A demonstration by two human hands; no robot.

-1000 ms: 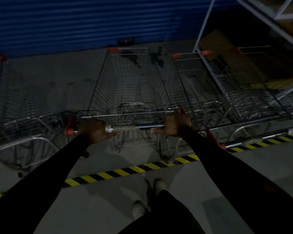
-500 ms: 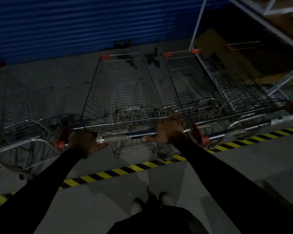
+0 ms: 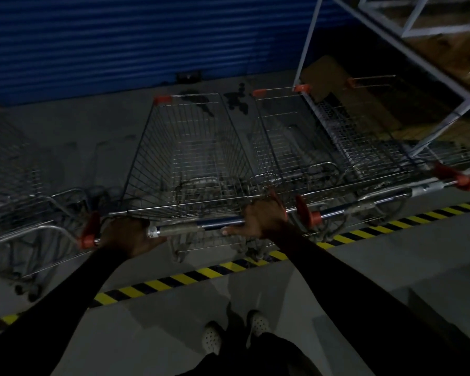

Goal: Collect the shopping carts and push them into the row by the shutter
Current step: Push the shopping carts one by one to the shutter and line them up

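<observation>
Gripping noted at both ends of the handle bar [image 3: 196, 227]. The left hand [image 3: 126, 236] wraps it just inside the red end cap [image 3: 88, 236]. The right hand [image 3: 262, 219] wraps it near the far end, fingers [image 3: 258, 210] curled over the top and thumb laid along the bar toward centre. Both hands are clenched on the bar; neither is released.

Why held so (judgement): hands set wide apart give steering leverage, so the basket can be kept square to its neighbours while it is pushed. Arms are nearly straight, which suits a forward shove more than a lift.

Location: the cart [image 3: 190, 158] stands in the row. The right-hand cart [image 3: 291, 147] is close beside it, and the left-hand cart [image 3: 8, 172] is well apart across bare floor. Its rear wheels sit at the yellow-and-black floor stripe [image 3: 201, 272], and the neighbours' handles lie along much the same line. That line probably marks the parking limit.

Orientation: the long axis runs from the person straight toward the blue shutter [image 3: 147, 44]. The narrow nose, with its red corner bumper [image 3: 162, 99], points at the shutter and stops short of it. The handle bar lies crosswise, roughly parallel to the stripe. The basket sides look near parallel to the right-hand cart, so little correction seems needed.
</observation>
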